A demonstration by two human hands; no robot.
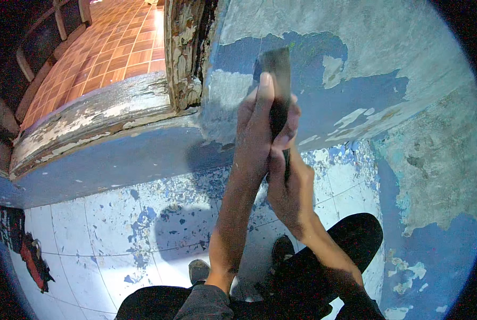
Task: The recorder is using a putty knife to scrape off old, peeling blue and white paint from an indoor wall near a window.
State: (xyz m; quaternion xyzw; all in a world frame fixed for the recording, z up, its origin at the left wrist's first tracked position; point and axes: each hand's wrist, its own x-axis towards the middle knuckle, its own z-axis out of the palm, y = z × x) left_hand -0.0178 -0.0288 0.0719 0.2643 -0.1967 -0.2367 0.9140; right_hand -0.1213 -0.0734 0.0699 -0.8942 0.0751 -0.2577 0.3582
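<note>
Both of my hands are wrapped around one dark scraper, its flat, wide end pointing up at the wall. My left hand grips higher up, the thumb lying along the tool just under that end. Lower on the dark handle, my right hand closes round it below the left. Behind the scraper's tip is a patch of blue paint with ragged edges, bordered by bare grey plaster. Motion blurs the tool, so whether its edge touches the wall is unclear.
Left of the wall stands a weathered wooden post above a peeling wooden sill. Beyond lies a brown tiled floor. Paint flakes litter the white floor tiles. A red and black object lies far left.
</note>
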